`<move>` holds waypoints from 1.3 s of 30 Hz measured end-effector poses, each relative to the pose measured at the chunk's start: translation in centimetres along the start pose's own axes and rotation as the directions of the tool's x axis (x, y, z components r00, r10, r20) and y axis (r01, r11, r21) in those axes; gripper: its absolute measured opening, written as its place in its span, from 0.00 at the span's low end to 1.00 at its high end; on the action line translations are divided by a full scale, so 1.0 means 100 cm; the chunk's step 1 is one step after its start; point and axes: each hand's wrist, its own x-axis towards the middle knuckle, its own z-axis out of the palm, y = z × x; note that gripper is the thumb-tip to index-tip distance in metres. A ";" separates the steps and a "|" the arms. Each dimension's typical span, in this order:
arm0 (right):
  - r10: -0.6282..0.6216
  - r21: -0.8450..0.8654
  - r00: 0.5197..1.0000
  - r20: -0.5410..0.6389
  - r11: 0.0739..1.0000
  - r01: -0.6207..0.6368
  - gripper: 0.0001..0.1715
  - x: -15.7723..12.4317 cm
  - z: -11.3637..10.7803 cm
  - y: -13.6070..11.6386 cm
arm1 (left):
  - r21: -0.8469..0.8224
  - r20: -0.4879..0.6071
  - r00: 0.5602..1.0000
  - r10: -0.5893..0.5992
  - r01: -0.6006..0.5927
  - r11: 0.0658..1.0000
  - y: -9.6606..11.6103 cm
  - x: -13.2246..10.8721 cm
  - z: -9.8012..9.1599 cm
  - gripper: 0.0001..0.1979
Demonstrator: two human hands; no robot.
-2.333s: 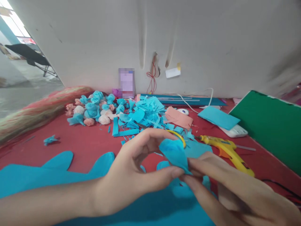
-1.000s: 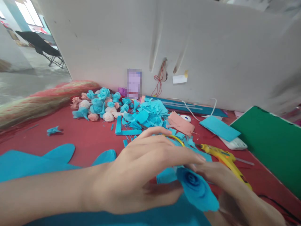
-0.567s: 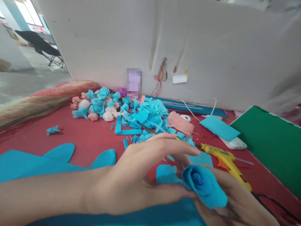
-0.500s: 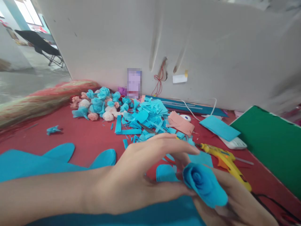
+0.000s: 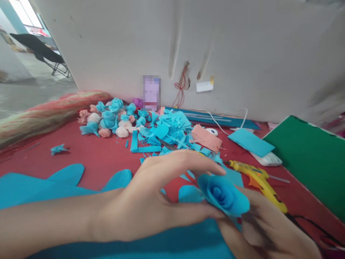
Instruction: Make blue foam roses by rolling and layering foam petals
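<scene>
Your blue rose (image 5: 223, 194), lower centre-right of frame, is rolled into a full spiral, its base pinched between your left hand (image 5: 151, 212) and the fingers of your right hand (image 5: 266, 230); finished roses (image 5: 110, 120) sit piled at upper left of the bench (image 5: 102, 158), while loose cut petals (image 5: 167, 131) remain unrolled.

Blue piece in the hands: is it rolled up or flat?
Rolled up: the blue piece shows a spiral centre, its edge flaring outward.

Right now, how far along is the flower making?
Done: a pile of small flowers by the wall. In hand: the left hand and right hand hold a rolled blue flower. Still to do: loose blue scraps lie unrolled, and the glue gun lies untouched nearby.
</scene>
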 end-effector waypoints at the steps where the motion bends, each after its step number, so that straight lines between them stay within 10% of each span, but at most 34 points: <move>1: -0.011 0.004 1.000 0.019 1.000 0.011 0.11 0.001 0.000 0.000 | 0.025 0.009 1.000 0.017 -0.017 1.000 0.000 0.000 -0.001 0.14; 16: -0.055 -0.317 0.981 0.186 0.941 0.114 0.08 0.014 -0.012 -0.009 | 0.311 0.245 0.965 0.095 -0.171 0.935 0.003 0.015 -0.014 0.18; 39: -0.116 -0.228 0.958 0.264 0.957 0.178 0.12 0.012 -0.016 -0.011 | 0.335 0.371 0.902 0.219 -0.350 0.875 0.004 0.024 -0.016 0.03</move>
